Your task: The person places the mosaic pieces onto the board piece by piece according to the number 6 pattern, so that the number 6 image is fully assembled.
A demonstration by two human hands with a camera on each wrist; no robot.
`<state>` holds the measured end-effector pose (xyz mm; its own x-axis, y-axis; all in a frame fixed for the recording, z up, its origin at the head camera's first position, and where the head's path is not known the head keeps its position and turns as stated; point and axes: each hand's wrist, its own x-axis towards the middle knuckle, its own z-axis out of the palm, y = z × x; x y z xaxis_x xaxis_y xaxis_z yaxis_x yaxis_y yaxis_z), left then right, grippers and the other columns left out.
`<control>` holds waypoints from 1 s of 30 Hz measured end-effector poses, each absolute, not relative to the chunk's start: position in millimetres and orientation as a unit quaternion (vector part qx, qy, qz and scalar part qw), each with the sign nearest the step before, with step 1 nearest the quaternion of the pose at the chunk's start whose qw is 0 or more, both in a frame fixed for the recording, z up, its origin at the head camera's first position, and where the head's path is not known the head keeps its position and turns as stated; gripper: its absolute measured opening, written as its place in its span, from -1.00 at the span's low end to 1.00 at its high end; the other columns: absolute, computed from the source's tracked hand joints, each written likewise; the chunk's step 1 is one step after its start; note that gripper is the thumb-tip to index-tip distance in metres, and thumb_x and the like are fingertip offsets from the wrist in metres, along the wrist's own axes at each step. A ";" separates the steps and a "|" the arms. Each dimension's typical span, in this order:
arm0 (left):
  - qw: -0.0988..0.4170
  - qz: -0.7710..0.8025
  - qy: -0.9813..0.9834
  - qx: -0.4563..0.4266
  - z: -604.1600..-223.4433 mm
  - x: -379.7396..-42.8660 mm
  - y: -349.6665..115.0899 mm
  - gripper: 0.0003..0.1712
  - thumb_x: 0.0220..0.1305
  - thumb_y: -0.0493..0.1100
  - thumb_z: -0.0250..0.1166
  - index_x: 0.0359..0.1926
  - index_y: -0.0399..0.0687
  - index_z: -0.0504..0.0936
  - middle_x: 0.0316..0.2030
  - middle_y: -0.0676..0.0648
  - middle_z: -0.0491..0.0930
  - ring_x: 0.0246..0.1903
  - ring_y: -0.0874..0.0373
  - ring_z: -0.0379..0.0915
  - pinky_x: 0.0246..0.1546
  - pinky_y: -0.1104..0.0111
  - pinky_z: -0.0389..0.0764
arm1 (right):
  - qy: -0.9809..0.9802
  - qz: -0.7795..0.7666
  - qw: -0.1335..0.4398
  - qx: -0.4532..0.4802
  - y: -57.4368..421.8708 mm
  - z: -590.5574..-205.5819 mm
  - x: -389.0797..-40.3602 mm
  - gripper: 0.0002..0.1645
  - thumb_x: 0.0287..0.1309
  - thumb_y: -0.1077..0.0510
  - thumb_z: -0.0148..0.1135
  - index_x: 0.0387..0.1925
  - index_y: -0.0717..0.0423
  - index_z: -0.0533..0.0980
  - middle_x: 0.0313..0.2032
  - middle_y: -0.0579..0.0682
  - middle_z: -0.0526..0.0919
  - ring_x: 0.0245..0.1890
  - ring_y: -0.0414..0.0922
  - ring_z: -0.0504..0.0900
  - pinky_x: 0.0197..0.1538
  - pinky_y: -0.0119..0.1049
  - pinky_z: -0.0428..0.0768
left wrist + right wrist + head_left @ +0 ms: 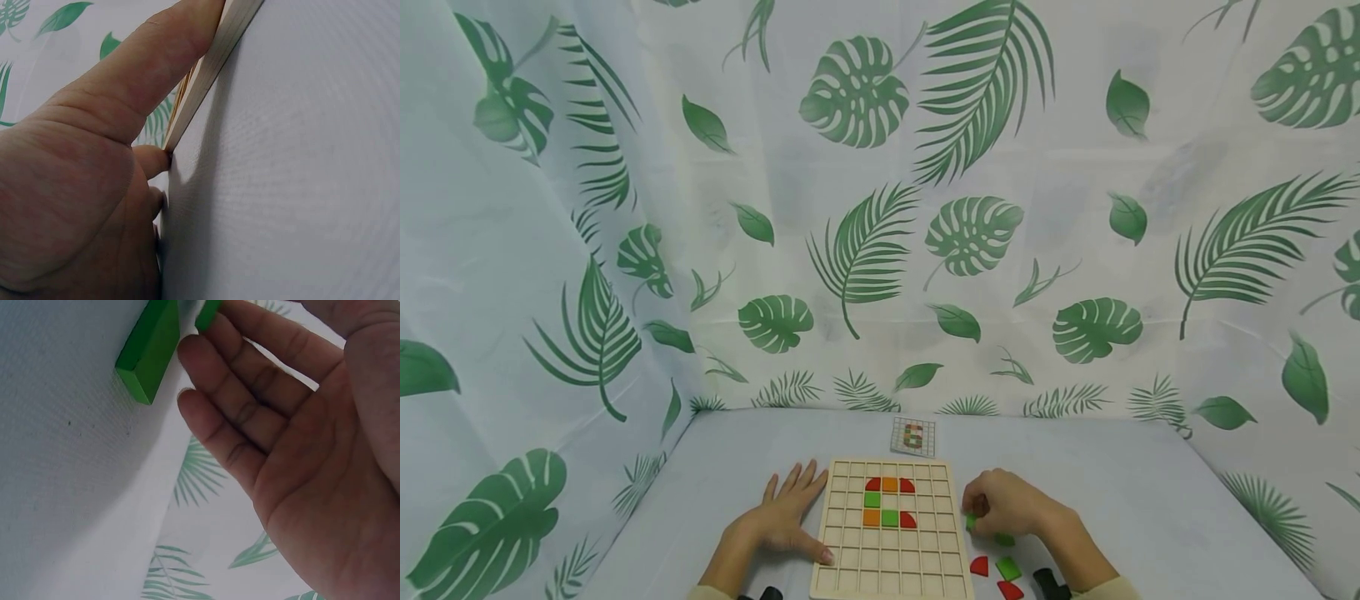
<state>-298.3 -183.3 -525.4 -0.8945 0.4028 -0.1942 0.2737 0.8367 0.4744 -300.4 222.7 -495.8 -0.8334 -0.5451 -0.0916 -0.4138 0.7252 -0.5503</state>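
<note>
A wooden grid board (pixel 891 562) lies on the table with red, orange and green pieces in its cells, among them an orange square (pixel 890 484) and a green square (pixel 872 499). My left hand (pixel 786 515) rests at the board's left side, fingers spread, thumb over its edge; the left wrist view shows the thumb against the wooden side. Right of the board, my right hand (pixel 1011 502) has its fingers curled and pinches a small green block (pixel 208 314) at the fingertips. Another green block (pixel 150 353) lies on the cloth beneath that hand.
A small pattern card (pixel 913 437) lies behind the board. Near the right forearm are a loose green square (pixel 1008 568), a red quarter-round piece (pixel 979 566) and another red piece (pixel 1011 590). Leaf-printed cloth (pixel 865 350) hangs behind the table.
</note>
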 end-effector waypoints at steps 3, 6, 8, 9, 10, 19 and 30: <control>0.145 0.222 0.948 0.176 -524.4 -297.8 -182.8 0.60 -0.29 0.53 0.61 0.66 -0.01 0.05 0.68 -0.23 -0.17 0.66 -0.29 -0.38 0.52 -0.40 -0.39 | 0.924 -0.260 0.104 -0.260 223.5 -495.8 -302.4 -0.81 -0.06 0.21 0.52 -0.31 -0.02 0.74 -0.44 -0.26 0.66 -0.44 -0.28 0.57 -0.35 -0.37 0.58; 0.146 0.221 0.948 0.176 -523.2 -297.3 -182.5 0.59 -0.29 0.52 0.61 0.66 -0.02 0.05 0.68 -0.23 -0.17 0.66 -0.28 -0.38 0.52 -0.40 -0.39 | 0.924 -0.267 0.091 -0.260 222.9 -494.4 -303.9 -0.80 -0.04 0.21 0.51 -0.28 0.01 0.73 -0.38 -0.23 0.66 -0.39 -0.26 0.58 -0.32 -0.36 0.60; 0.145 0.220 0.948 0.177 -522.7 -297.0 -182.3 0.59 -0.28 0.52 0.61 0.66 -0.02 0.05 0.68 -0.23 -0.17 0.66 -0.29 -0.38 0.52 -0.40 -0.39 | 0.922 -0.273 0.084 -0.260 221.5 -493.1 -304.7 -0.78 -0.03 0.22 0.49 -0.26 0.03 0.73 -0.35 -0.22 0.66 -0.37 -0.25 0.58 -0.32 -0.36 0.61; 0.146 0.221 0.948 0.177 -522.5 -296.9 -182.3 0.59 -0.28 0.52 0.61 0.66 -0.03 0.06 0.68 -0.24 -0.17 0.66 -0.29 -0.38 0.52 -0.40 -0.39 | 0.921 -0.275 0.079 -0.263 220.7 -492.6 -305.1 -0.77 -0.03 0.22 0.48 -0.24 0.03 0.73 -0.34 -0.22 0.66 -0.37 -0.25 0.58 -0.33 -0.36 0.61; 0.146 0.221 0.948 0.177 -522.2 -296.7 -182.2 0.59 -0.28 0.52 0.61 0.66 -0.03 0.06 0.68 -0.24 -0.17 0.66 -0.29 -0.38 0.52 -0.39 -0.40 | 0.921 -0.276 0.072 -0.267 219.8 -492.2 -305.6 -0.76 -0.02 0.22 0.47 -0.23 0.04 0.73 -0.34 -0.22 0.67 -0.37 -0.25 0.58 -0.33 -0.37 0.61; 0.144 0.220 0.948 0.179 -522.1 -295.9 -182.2 0.58 -0.26 0.52 0.61 0.66 -0.05 0.06 0.68 -0.25 -0.17 0.66 -0.30 -0.38 0.53 -0.39 -0.40 | 0.898 -0.290 -0.002 -0.330 211.7 -485.5 -307.6 -0.75 0.09 0.28 0.40 -0.14 0.17 0.75 -0.30 -0.22 0.76 -0.36 -0.40 0.61 -0.26 -0.31 0.70; 0.144 0.215 0.951 0.170 -524.7 -297.5 -181.9 0.59 -0.29 0.53 0.61 0.66 -0.01 0.07 0.68 -0.23 -0.16 0.66 -0.28 -0.37 0.54 -0.37 -0.39 | 0.884 -0.282 -0.038 -0.371 184.9 -478.6 -305.5 -0.80 0.36 0.17 0.34 -0.06 0.13 0.75 -0.21 -0.20 0.75 -0.24 -0.42 0.62 -0.18 -0.33 0.72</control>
